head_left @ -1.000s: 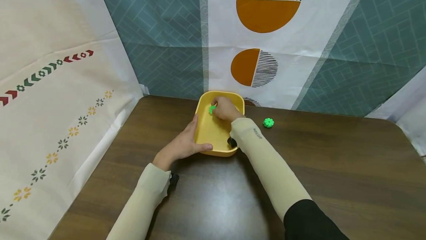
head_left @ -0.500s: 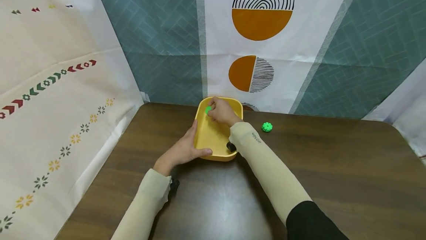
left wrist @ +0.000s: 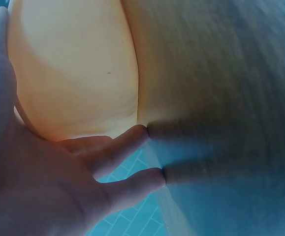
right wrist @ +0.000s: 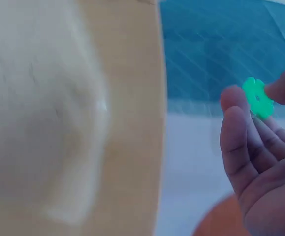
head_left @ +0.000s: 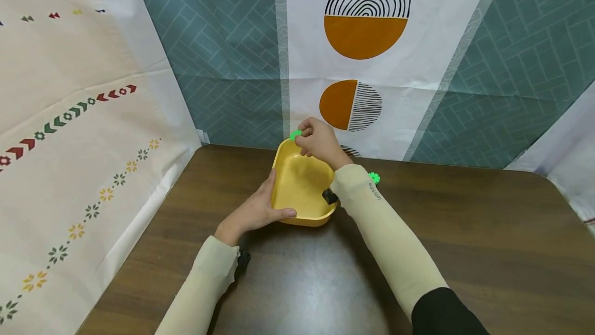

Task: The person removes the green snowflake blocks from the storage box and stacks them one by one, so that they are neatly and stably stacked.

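A yellow plastic tray stands on the table, its inside bare where visible. My left hand braces its near left corner, fingers stretched along the outer wall and thumb along the near rim. In the left wrist view, two fingertips of that hand touch the tabletop beside the tray. Over the tray's far end, my right hand pinches a small green interlocking disc. The right wrist view shows this disc, flower-shaped with a centre hole, between thumb and fingertips.
A thicker green notched piece lies on the brown wooden table right of the tray, partly behind the right sleeve. A patterned cloth backdrop rises at the table's far edge, and a white cloth hangs at the left.
My right hand has risen from inside the tray to above its far rim, carrying the green interlocking disc. The left hand keeps its place on the tray. The head view has tilted slightly.
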